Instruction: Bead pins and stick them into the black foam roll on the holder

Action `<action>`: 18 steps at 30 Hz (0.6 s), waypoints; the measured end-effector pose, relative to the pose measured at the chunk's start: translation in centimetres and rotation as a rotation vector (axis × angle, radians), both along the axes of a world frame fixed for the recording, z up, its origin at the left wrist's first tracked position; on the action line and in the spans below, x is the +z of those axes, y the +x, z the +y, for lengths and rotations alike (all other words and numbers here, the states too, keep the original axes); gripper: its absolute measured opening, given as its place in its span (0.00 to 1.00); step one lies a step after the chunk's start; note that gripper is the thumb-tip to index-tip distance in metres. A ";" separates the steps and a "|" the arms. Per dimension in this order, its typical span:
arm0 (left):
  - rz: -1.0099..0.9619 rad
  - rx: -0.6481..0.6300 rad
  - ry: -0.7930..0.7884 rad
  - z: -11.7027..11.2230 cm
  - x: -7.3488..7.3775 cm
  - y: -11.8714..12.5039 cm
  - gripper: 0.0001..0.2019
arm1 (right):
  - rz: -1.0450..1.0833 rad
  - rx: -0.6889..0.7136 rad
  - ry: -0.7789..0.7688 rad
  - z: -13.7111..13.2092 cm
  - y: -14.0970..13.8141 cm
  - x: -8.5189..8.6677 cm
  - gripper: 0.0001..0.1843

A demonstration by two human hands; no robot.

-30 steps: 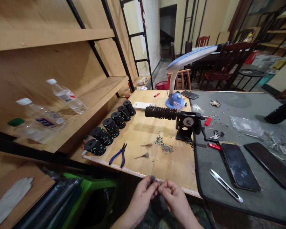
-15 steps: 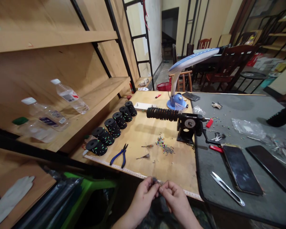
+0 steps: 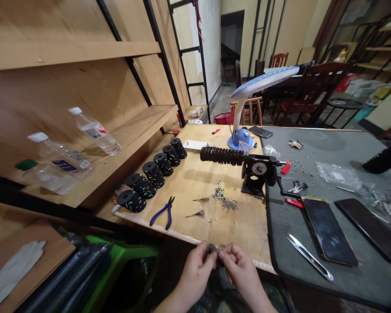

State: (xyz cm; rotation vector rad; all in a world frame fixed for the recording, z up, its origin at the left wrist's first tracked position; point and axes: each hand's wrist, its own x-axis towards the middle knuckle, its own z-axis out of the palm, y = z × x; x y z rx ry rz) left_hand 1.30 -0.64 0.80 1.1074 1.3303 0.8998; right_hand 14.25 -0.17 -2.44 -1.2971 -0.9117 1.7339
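Observation:
My left hand [image 3: 198, 266] and my right hand [image 3: 236, 264] meet at the table's front edge, thumbs and fingertips pinched close together. Between them shows a small greyish bit [image 3: 214, 248], too small to name; each hand's fingers are closed at it. Beyond the hands lies a heap of tiny coloured and grey beads [image 3: 225, 199]. Two small bristly pieces with thin stems [image 3: 195, 213] rest left of the heap. Farther left, blue-handled pliers [image 3: 163, 214] lie with their handles spread.
Black foam spools [image 3: 132, 201] line the table's left side. A hand-cranked winder [image 3: 258, 171] holds a wound black roll [image 3: 221, 155]. Behind stands a blue lamp [image 3: 242, 138]. On the grey mat lie thread snips [image 3: 310, 257] and two phones [image 3: 329, 230]. Bottles [image 3: 97, 132] occupy the left shelf.
My right fingertips have shifted slightly, and the greyish bit between the hands shows a little differently. The things on the table stay where they were.

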 end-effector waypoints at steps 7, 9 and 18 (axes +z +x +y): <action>0.031 -0.030 0.036 -0.1 -0.2 0.3 0.12 | -0.009 -0.019 0.060 -0.1 0.0 0.3 0.28; 0.039 -0.039 0.039 -0.1 -0.2 0.3 0.11 | -0.009 -0.020 0.071 -0.1 0.0 0.4 0.27; 0.032 -0.055 0.022 -0.3 -0.8 0.4 0.11 | 0.024 -0.095 0.051 0.0 -0.2 0.1 0.27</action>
